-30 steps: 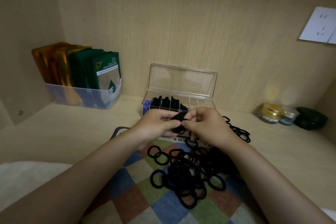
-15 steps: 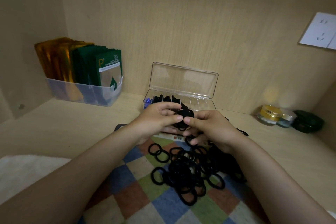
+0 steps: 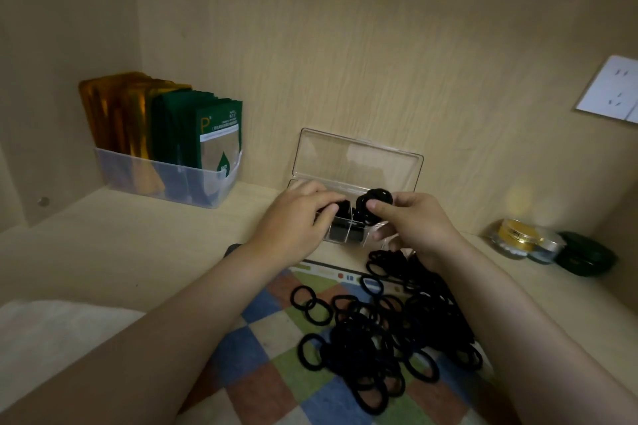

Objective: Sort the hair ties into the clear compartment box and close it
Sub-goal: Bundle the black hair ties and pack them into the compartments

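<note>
Head view. The clear compartment box sits at the back of the surface, its lid propped upright against the rear wall, likely so both hands can reach in from the front. Its left compartments are already dark with ties; those to the right look unfilled.

The right hand pinches a small bundle of hair ties between thumb and fingers. It holds them just above the middle of the box, probably squeezed tight so they drop into one narrow compartment together.

The left hand lies over the box's left end with its fingers curled down onto the filled compartments. It probably steadies the box or tamps the ties down. Whether it grips anything cannot be told.

Most of the loose hair ties lie heaped on a checked mat in front of the box, within easy reach. The sorting looks far from done.

Left of the box stands a bin of sachets; well to its right are small jars.

Against half a second ago: both hands then met in front of the box, working the bundle between them. Now they have parted and moved forward over the box. The left has let go, and the right carries the bundle alone. The heap looks unchanged.
</note>
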A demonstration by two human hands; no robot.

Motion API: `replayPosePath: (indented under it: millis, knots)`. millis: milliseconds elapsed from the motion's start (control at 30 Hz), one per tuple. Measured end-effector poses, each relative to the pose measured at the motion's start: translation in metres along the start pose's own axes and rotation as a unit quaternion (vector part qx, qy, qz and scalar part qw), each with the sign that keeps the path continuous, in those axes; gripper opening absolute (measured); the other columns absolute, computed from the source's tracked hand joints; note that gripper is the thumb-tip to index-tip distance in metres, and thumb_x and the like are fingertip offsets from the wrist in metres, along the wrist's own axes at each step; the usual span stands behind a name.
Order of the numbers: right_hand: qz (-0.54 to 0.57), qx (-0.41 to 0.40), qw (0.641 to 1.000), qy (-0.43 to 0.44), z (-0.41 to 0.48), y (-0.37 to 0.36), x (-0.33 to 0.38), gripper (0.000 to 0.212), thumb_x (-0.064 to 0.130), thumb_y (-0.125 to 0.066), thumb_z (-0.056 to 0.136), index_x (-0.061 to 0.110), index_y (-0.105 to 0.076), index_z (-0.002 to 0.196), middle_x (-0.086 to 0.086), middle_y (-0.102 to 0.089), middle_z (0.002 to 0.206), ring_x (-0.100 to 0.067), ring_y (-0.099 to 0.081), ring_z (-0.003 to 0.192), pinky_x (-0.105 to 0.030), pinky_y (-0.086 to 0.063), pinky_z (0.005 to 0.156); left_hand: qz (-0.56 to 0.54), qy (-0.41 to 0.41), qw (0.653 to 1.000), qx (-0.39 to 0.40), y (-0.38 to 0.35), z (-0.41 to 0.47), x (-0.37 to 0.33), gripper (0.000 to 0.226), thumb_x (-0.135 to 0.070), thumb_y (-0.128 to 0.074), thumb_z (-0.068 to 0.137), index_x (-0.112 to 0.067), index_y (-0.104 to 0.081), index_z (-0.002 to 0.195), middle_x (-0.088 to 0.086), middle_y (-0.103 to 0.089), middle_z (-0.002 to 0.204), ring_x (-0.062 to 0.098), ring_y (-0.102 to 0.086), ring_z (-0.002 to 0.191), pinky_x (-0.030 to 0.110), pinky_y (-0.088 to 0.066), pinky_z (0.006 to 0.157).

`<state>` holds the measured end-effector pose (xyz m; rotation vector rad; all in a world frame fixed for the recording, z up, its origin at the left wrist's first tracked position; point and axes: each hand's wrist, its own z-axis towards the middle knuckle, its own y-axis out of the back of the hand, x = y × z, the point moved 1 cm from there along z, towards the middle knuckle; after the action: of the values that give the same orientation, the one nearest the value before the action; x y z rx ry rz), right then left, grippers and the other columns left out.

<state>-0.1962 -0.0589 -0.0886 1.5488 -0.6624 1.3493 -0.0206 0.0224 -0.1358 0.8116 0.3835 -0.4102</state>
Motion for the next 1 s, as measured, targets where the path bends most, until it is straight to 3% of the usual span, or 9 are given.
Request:
replayPosePath:
  millis: [100, 200, 267, 333, 533, 700, 867, 933, 1000]
  knots:
    - [-0.09, -0.041, 0.995, 0.007, 0.028, 0.001, 0.007, 0.014, 0.02, -0.071, 0.091, 0.008, -0.068, 0.097, -0.012, -0.073, 0.086, -0.018, -0.064, 0.05, -0.023, -0.038, 0.038, 0.076, -0.019, 0.997, 0.016, -0.002, 0.001, 0.014, 0.034, -0.034, -0.051, 0.099, -0.03, -0.061, 0.132, -0.013, -0.059, 0.119, 0.011, -0.045, 0.12, 0.036, -0.037, 0.106]
    - [-0.198, -0.05, 0.979, 0.013, 0.052, -0.003, 0.007, 0.016, 0.025, -0.072, 0.09, 0.01, -0.068, 0.096, -0.009, -0.072, 0.087, -0.019, -0.066, 0.052, -0.023, -0.044, 0.039, 0.081, 0.007, 0.995, 0.066, -0.006, -0.002, 0.023, 0.043, -0.042, -0.047, 0.1, -0.035, -0.05, 0.142, -0.016, -0.051, 0.138, 0.008, -0.035, 0.134, 0.032, -0.026, 0.115]
    - [-0.296, -0.057, 0.953, 0.033, 0.065, -0.007, 0.005, 0.019, 0.03, -0.072, 0.089, 0.014, -0.071, 0.098, -0.005, -0.072, 0.086, -0.022, -0.068, 0.064, -0.031, -0.057, 0.057, 0.087, 0.01, 0.992, 0.086, -0.007, -0.003, 0.027, 0.048, -0.046, -0.046, 0.099, -0.038, -0.043, 0.146, -0.016, -0.043, 0.147, 0.008, -0.029, 0.14, 0.03, -0.02, 0.117]
    - [-0.389, -0.063, 0.918, 0.04, 0.073, -0.01, 0.006, 0.022, 0.036, -0.071, 0.088, 0.02, -0.073, 0.102, 0.0, -0.07, 0.086, -0.021, -0.066, 0.077, -0.032, -0.055, 0.066, 0.09, 0.007, 0.991, 0.094, -0.008, -0.003, 0.03, 0.05, -0.048, -0.046, 0.099, -0.038, -0.039, 0.148, -0.016, -0.038, 0.151, 0.008, -0.025, 0.143, 0.03, -0.016, 0.118]
    - [-0.559, -0.013, 0.829, 0.016, 0.083, -0.023, 0.018, 0.029, 0.045, -0.064, 0.09, 0.017, -0.074, 0.09, 0.0, -0.068, 0.08, -0.019, -0.062, 0.072, -0.024, -0.042, 0.056, 0.088, -0.003, 0.992, 0.086, -0.011, -0.003, 0.031, 0.052, -0.048, -0.047, 0.098, -0.038, -0.038, 0.148, -0.016, -0.036, 0.153, 0.008, -0.023, 0.143, 0.029, -0.012, 0.118]
    - [-0.633, 0.012, 0.774, -0.01, 0.095, -0.034, 0.011, 0.014, 0.024, -0.062, 0.09, 0.013, -0.062, 0.081, -0.001, -0.059, 0.075, -0.018, -0.056, 0.064, -0.023, -0.038, 0.051, 0.09, -0.008, 0.992, 0.086, -0.01, -0.005, 0.031, 0.052, -0.047, -0.048, 0.098, -0.038, -0.038, 0.149, -0.016, -0.034, 0.154, 0.008, -0.021, 0.144, 0.03, -0.009, 0.121]
    - [-0.616, 0.052, 0.786, -0.012, 0.097, -0.03, 0.009, 0.023, 0.021, -0.06, 0.09, 0.011, -0.056, 0.07, -0.003, -0.056, 0.07, -0.019, -0.054, 0.063, -0.025, -0.04, 0.053, 0.094, -0.009, 0.991, 0.091, -0.01, -0.005, 0.031, 0.053, -0.046, -0.048, 0.098, -0.039, -0.036, 0.149, -0.017, -0.031, 0.155, 0.007, -0.019, 0.145, 0.028, -0.006, 0.12]
    - [-0.589, 0.071, 0.805, -0.003, 0.094, -0.024, 0.013, 0.025, 0.025, -0.061, 0.091, 0.005, -0.065, 0.077, -0.006, -0.059, 0.071, -0.022, -0.057, 0.069, -0.027, -0.044, 0.058, 0.094, -0.009, 0.992, 0.089, -0.011, -0.005, 0.031, 0.054, -0.046, -0.049, 0.098, -0.039, -0.036, 0.149, -0.017, -0.032, 0.155, 0.007, -0.02, 0.145, 0.027, -0.006, 0.119]
    - [-0.567, 0.07, 0.821, 0.017, 0.092, -0.016, 0.015, 0.028, 0.029, -0.067, 0.089, 0.003, -0.073, 0.096, -0.009, -0.068, 0.087, -0.025, -0.064, 0.085, -0.03, -0.051, 0.071, 0.096, -0.009, 0.991, 0.088, -0.011, -0.005, 0.031, 0.054, -0.047, -0.049, 0.098, -0.039, -0.037, 0.149, -0.016, -0.032, 0.155, 0.008, -0.021, 0.144, 0.027, -0.006, 0.118]
